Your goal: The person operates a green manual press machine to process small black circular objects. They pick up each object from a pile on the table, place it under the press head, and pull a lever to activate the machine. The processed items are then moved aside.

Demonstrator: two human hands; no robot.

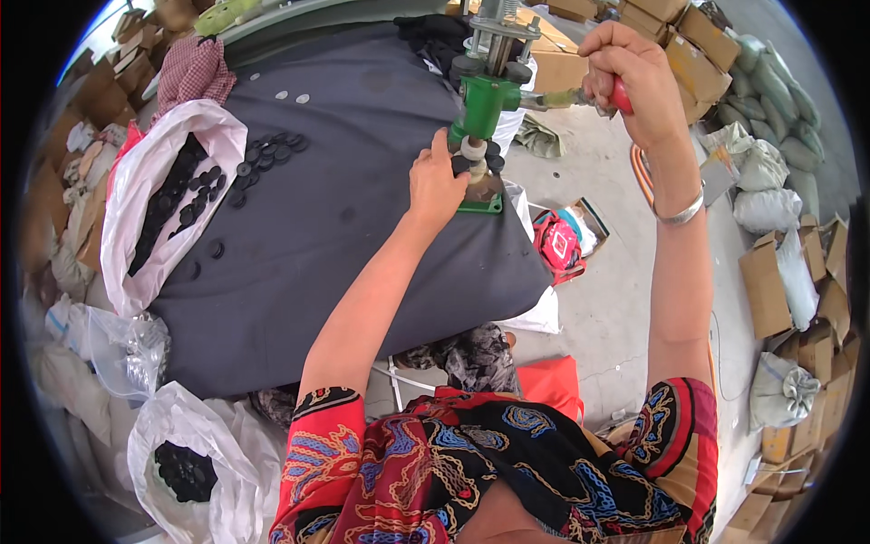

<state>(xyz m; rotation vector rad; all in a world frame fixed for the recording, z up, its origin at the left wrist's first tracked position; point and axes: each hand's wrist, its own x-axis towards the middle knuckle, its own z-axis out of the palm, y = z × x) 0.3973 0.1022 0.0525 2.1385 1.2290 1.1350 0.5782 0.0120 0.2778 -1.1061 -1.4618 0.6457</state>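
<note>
A green hand press [480, 109] stands at the far right edge of the cloth-covered table. My right hand [630, 82] is closed round the red knob [621, 95] at the end of its lever, raised to the right of the press. My left hand [437, 184] reaches to the press's lower tooling, index finger stretched up along it. Between that finger and the thumb is a small black disc [461, 165], partly hidden by the hand. The green base [485, 207] of the press shows beside the thumb.
Left on the dark cloth [317, 227], an opened white sack [122, 263] holds black discs, with several loose discs [263, 156] beside it. Another white bag [168, 426] of black pieces sits lower left. A red bag [557, 245] and cardboard boxes [766, 286] are to the right.
</note>
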